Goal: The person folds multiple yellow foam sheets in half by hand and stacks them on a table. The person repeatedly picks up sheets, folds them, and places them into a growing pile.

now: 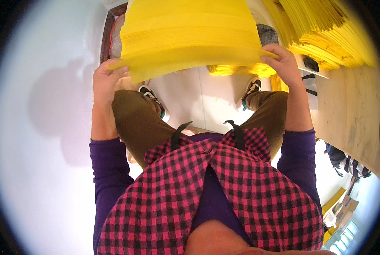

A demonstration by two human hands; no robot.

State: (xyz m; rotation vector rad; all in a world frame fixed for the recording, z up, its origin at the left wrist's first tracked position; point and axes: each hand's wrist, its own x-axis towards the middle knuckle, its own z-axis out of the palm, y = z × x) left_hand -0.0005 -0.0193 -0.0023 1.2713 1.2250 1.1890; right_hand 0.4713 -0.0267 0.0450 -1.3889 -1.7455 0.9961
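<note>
Because the yellow sheet looked thin and floppy, the left hand and right hand pinched its near corners, apparently to hold it spread.

From the wearer's head, one fisheye camera is looking steeply down, catching the shirt up close and the left hand and right hand farther out.

text: none legible | labels: none | brands: none | numbers: none | signs: none
</note>
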